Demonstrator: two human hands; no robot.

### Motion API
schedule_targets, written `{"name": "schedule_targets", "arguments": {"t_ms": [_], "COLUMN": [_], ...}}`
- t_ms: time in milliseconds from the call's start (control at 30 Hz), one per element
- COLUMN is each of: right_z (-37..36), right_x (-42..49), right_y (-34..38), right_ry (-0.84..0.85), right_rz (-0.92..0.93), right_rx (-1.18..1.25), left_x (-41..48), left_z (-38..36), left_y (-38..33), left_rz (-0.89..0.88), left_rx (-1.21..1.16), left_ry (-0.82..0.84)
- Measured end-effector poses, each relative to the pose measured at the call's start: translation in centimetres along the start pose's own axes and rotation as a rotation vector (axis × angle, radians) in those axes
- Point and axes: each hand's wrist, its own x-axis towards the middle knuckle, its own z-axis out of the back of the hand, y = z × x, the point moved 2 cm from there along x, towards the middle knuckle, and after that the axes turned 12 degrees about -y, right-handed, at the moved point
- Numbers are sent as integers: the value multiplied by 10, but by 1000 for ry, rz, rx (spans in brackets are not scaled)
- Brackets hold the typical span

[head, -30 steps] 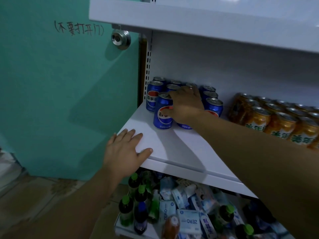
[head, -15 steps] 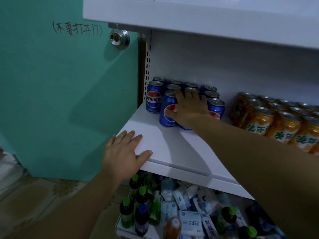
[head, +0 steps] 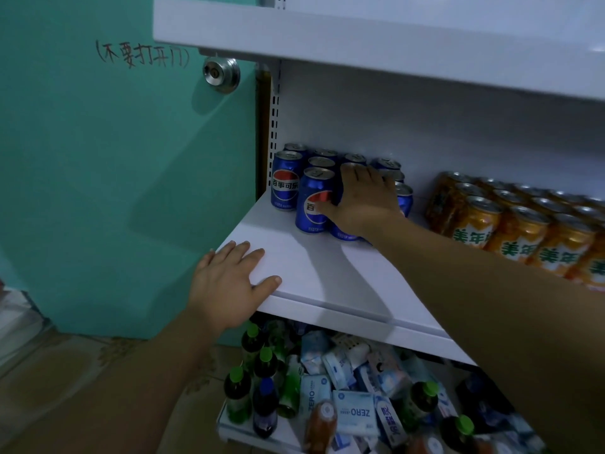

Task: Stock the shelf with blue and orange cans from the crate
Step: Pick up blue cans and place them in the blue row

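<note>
Several blue cans (head: 285, 185) stand in a block at the left rear of the white shelf (head: 314, 276). My right hand (head: 361, 199) lies against one blue can (head: 343, 235) in the front row, fingers straight up its side to the rim, thumb touching the neighbouring blue can (head: 311, 204). Most of the can under the hand is hidden. Rows of orange cans (head: 478, 221) fill the shelf to the right. My left hand (head: 226, 283) rests flat on the shelf's front left corner, holding nothing. The crate is out of sight.
A teal door (head: 114, 175) with a metal knob (head: 221, 75) stands left of the shelving. An upper shelf (head: 327, 37) hangs above. The lower shelf (head: 235, 434) holds green-capped bottles (head: 237, 398) and blue-white packets (head: 353, 414). My right forearm crosses in front of the orange cans.
My right hand went from gripping the blue can to lying straight-fingered against it, and this can and its neighbour slid back toward the block. My left hand stayed put.
</note>
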Motion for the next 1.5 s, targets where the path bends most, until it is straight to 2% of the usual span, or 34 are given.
{"name": "schedule_targets", "arguments": {"t_ms": [200, 300, 533, 700, 800, 967, 1133, 1333, 1500], "right_z": [51, 75, 121, 139, 144, 126, 76, -15, -106], "right_x": [-43, -78, -192, -305, -380, -504, -599, -653, -678], "right_y": [-68, -115, -210, -282, -318, -353, -373, -393, -406], "right_ry": [29, 46, 58, 72, 77, 269, 461, 659, 743], "right_rz": [-126, -272, -496, -686, -858, -1103, -1293, -1373, -1397], "right_rx": [-35, -35, -147, -172, -190, -181, -106, 38, 171], "left_x": [8, 7, -50, -130, -176, -237, -276, -297, -318], "left_z": [18, 29, 36, 20, -10, -82, -176, -240, -304], "left_y": [-9, -57, -258, -368, -414, -465, -479, -488, -514], "left_rz": [76, 47, -418, -773, -848, -867, -775, -720, -586], "left_rx": [-6, -36, -419, -475, -481, -389, -283, -175, -210], "left_ry": [255, 311, 382, 476, 614, 868, 1080, 1197, 1307]}}
